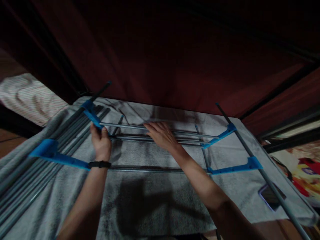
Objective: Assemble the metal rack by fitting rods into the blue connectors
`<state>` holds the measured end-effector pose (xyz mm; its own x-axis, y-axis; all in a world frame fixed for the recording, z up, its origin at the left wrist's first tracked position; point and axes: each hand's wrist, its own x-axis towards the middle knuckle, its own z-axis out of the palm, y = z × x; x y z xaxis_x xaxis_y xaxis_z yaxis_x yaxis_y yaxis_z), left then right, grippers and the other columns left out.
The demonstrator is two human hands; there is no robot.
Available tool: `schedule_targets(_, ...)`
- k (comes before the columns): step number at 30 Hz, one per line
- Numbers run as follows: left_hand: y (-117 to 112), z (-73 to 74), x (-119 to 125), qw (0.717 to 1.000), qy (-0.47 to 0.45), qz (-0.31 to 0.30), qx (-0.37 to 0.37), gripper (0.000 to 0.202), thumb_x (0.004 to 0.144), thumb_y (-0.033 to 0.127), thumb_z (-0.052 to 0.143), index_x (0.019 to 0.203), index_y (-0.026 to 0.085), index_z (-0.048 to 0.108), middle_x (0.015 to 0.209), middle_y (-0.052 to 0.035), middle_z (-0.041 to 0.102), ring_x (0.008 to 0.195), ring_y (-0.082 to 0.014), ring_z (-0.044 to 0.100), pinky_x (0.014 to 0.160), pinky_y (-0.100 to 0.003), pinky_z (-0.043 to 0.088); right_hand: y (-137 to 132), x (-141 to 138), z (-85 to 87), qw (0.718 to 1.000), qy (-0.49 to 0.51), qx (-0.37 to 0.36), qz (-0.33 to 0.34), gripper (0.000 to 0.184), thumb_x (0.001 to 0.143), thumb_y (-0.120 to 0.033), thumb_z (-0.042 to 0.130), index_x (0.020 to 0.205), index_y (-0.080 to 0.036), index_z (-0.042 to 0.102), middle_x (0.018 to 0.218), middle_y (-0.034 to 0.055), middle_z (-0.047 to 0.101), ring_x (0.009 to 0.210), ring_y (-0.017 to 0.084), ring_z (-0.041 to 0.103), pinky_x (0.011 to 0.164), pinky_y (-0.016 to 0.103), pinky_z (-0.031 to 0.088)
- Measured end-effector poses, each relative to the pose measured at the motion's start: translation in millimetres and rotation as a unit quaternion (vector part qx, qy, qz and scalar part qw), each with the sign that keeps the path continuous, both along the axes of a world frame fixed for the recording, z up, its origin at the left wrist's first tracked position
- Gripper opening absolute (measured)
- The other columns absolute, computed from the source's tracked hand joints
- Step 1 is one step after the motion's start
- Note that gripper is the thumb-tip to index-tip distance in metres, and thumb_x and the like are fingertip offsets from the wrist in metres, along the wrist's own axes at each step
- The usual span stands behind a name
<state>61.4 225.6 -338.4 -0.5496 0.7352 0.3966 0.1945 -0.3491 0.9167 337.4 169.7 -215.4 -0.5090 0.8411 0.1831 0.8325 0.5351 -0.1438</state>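
A frame of grey metal rods and blue plastic brackets stands on a cloth-covered surface. My left hand (101, 141) is closed around the inner end of the upper left blue bracket (92, 115), thumb on top; its other fingers are partly hidden. My right hand (162, 135) lies with fingers stretched out over the thin upper metal rod (130, 126), which runs across to the upper right bracket (222, 135). Below it are more crossing rods (135, 138). The lower left bracket (60, 156) is beside my left wrist, and the lower right bracket (235, 168) joins the right long pole (243, 146).
Several loose grey tubes (37, 183) lie side by side on the left of the grey cloth (150, 203). A phone (272, 196) lies by the right pole. A dark red panel (160, 60) rises behind the surface. Patterned fabric (307, 176) shows at the right.
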Motion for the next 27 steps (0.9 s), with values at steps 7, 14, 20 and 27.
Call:
schedule_targets(7, -17.7, -26.9, 5.1, 0.998, -0.025, 0.01, -0.063, 0.053, 0.075, 0.015, 0.058, 0.127, 0.026, 0.058, 0.133, -0.0083, 0.062, 0.127, -0.0229, 0.056, 0.115, -0.046, 0.038, -20.3, -11.5, -49.0, 0.999, 0.004, -0.022, 0.046, 0.042, 0.101, -0.026, 0.042, 0.142, -0.018, 0.048, 0.139, 0.0126, 0.054, 0.123, 0.023, 0.049, 0.108, 0.04, 0.036)
schedule_targets(14, -12.4, -24.1, -0.3, 0.998, -0.029, -0.016, -0.055, 0.044, 0.075, 0.016, 0.061, 0.117, 0.029, 0.061, 0.114, -0.0045, 0.067, 0.11, -0.0193, 0.062, 0.103, -0.037, 0.047, 6.6, -28.5, -54.6, 0.994, -0.074, -0.083, 0.014, 0.05, 0.098, -0.012, 0.029, 0.144, -0.025, 0.045, 0.124, 0.0114, 0.059, 0.104, 0.022, 0.061, 0.09, 0.035, 0.047)
schedule_targets(20, -1.8, -22.0, -0.3, 0.997, -0.006, -0.002, -0.074, 0.02, 0.081, 0.02, 0.058, 0.1, 0.024, 0.062, 0.092, -0.0026, 0.065, 0.089, -0.0168, 0.061, 0.09, -0.033, 0.049, 15.0, -26.6, -54.6, 0.99, -0.091, -0.105, 0.036, 0.06, 0.094, -0.006, 0.026, 0.15, -0.026, 0.037, 0.134, 0.0106, 0.056, 0.103, 0.021, 0.064, 0.088, 0.033, 0.047)
schedule_targets(27, -0.3, -19.4, -3.3, 0.997, -0.011, -0.017, -0.078, 0.018, 0.08, 0.02, 0.058, 0.097, 0.025, 0.062, 0.094, -0.003, 0.067, 0.09, -0.0182, 0.062, 0.09, -0.035, 0.049, 18.6, -36.4, -52.3, 0.991, -0.087, -0.104, 0.015, 0.042, 0.104, -0.038, 0.03, 0.142, -0.03, 0.045, 0.124, 0.0082, 0.065, 0.102, 0.021, 0.066, 0.086, 0.033, 0.047)
